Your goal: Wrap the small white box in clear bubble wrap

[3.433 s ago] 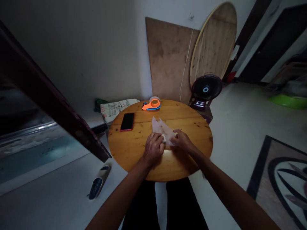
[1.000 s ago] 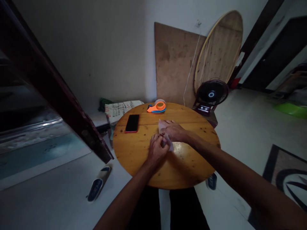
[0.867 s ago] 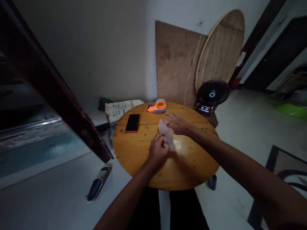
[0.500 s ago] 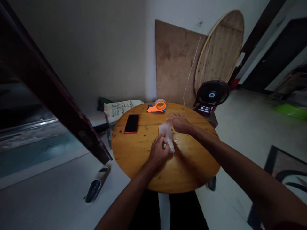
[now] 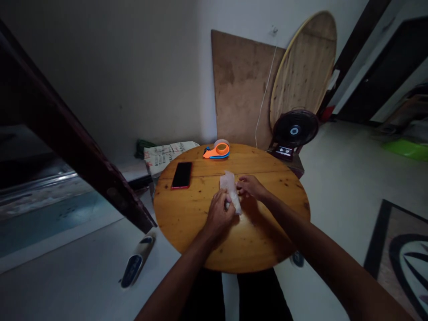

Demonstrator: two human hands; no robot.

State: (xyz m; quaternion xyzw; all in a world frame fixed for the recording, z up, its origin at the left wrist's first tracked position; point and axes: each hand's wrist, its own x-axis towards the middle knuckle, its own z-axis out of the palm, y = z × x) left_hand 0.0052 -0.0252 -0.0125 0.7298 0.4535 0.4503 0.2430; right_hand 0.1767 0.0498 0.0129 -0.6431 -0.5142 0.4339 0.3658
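Observation:
On the round wooden table (image 5: 187, 218) lies a narrow piece of whitish, see-through plastic wrap (image 5: 228, 180), longer than it is wide and slightly crumpled. Whether something is inside it I cannot make out. My left hand (image 5: 220, 209) is closed over its near left part, thumb and fingers pressing on it. At its right edge is my right hand (image 5: 250, 186), with bent fingers drawn together and the tips touching the wrap's side. Beyond the wrap stands an orange and blue tape dispenser (image 5: 217, 150) with a roll of tape.
A black phone with a red edge (image 5: 182, 175) lies on the table's left side. Behind the table are a printed sack (image 5: 160, 156), a brown board (image 5: 242, 84), a round wooden tabletop (image 5: 304, 67) and a black fan (image 5: 294, 131). A dark door frame (image 5: 110, 187) slants in at left.
My right hand has come back from the wrap's far end to its right edge, and its outstretched fingers have curled in. My left hand stays on the wrap. The view has shifted slightly.

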